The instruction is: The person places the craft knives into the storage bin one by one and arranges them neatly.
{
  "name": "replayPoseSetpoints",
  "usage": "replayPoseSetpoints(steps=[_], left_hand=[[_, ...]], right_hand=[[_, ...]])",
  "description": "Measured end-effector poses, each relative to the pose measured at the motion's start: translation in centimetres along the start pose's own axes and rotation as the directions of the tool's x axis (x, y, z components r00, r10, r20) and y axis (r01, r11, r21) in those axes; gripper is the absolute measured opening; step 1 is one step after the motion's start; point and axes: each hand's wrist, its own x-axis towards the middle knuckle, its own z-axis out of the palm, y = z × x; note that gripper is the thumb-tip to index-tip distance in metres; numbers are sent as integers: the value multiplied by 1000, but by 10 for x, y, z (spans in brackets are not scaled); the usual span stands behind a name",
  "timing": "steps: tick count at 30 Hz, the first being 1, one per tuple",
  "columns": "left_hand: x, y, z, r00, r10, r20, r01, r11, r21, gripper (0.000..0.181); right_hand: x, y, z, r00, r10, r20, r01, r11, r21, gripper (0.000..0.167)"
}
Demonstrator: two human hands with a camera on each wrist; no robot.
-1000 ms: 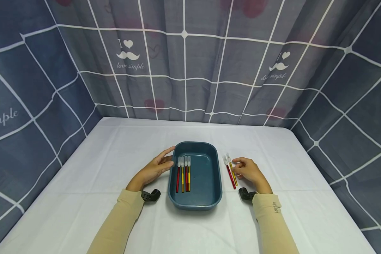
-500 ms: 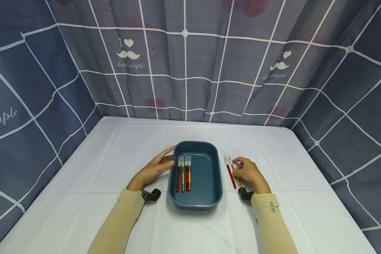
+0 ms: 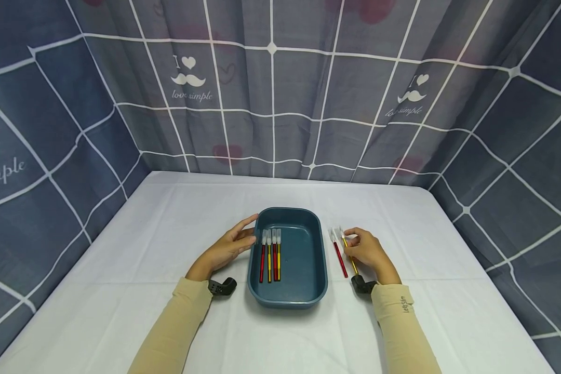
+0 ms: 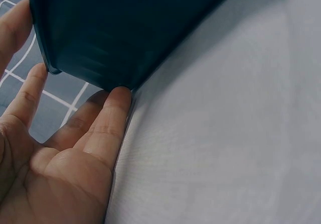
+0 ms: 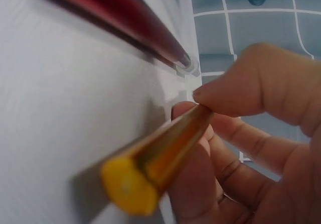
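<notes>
The right hand (image 3: 365, 251) pinches a gold pen (image 3: 352, 264) with a clear cap between thumb and fingertips; in the right wrist view the gold pen's (image 5: 163, 156) yellow end tilts toward the camera. Just left of it a red pen (image 3: 340, 258) lies on the white cloth. The left hand (image 3: 224, 253) rests its fingertips on the left wall of a blue-green tray (image 3: 304, 301); in the left wrist view, straight fingers touch the tray's (image 4: 115, 33) outside. Inside the tray, several red and gold pens, such as a red one (image 3: 262, 264), lie side by side at its left.
A white cloth (image 3: 280, 343) covers the table around the tray. Grey checked curtains (image 3: 243, 93) stand behind the table and at both sides. A black wrist camera (image 3: 222, 288) sits at the left cuff, another (image 3: 362, 285) at the right cuff.
The right hand has taken hold of the gold pen and shifted it slightly right, apart from the red one. The left hand and the tray have barely moved.
</notes>
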Motion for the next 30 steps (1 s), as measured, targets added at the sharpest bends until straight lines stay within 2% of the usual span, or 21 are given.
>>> replayPoseSetpoints(steps=[4, 13, 23, 30], left_hand=[[0, 0, 0, 1000, 3, 4, -3, 1000, -5, 73], [1, 0, 1, 1000, -3, -6, 3, 1000, 4, 73], [0, -2, 0, 1000, 7, 8, -7, 1000, -7, 73], [0, 1, 2, 1000, -10, -15, 10, 1000, 7, 72]], right_hand=[[1, 0, 1, 1000, 15, -24, -14, 999, 40, 53], [0, -4, -1, 999, -8, -32, 12, 992, 123, 52], [0, -10, 1, 998, -38, -51, 46, 984, 172, 47], [-2, -15, 0, 997, -65, -52, 74, 979, 190, 45]])
